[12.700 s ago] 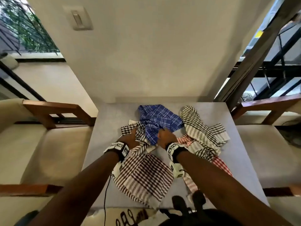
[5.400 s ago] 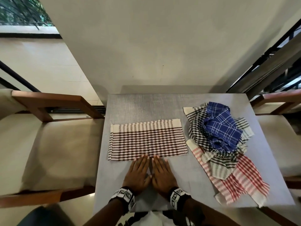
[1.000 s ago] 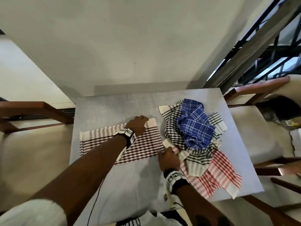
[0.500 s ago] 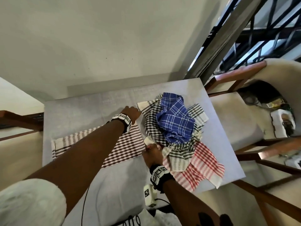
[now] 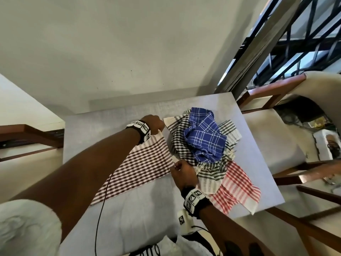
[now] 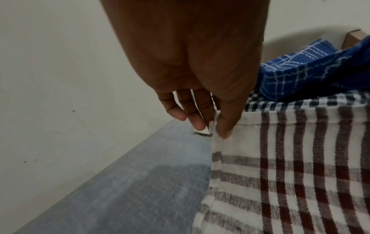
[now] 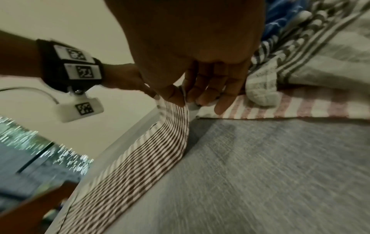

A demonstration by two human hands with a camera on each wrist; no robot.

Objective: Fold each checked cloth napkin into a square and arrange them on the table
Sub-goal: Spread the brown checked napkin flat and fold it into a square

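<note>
A brown checked napkin [image 5: 144, 163], folded to a long strip, lies across the grey table [image 5: 129, 215]. My left hand [image 5: 156, 123] pinches its far right corner, thumb and fingers closed on the white hem [image 6: 215, 126]. My right hand [image 5: 181, 170] pinches the near right corner [image 7: 186, 101] and lifts it a little off the table. Right beside both hands is a heap of unfolded napkins: a blue checked one [image 5: 204, 137] on top, a black checked one [image 5: 180, 141] under it, and a red checked one [image 5: 238, 187] at the near right.
A plain wall runs along the table's far edge. A wooden chair with a pale cushion [image 5: 273, 141] stands at the right, another wooden chair frame [image 5: 36, 133] at the left. A black cable [image 5: 100, 209] hangs from my left wrist over the table.
Both hands have closed on the strip's right-hand corners and raised that end slightly. The head view has swung to the right.
</note>
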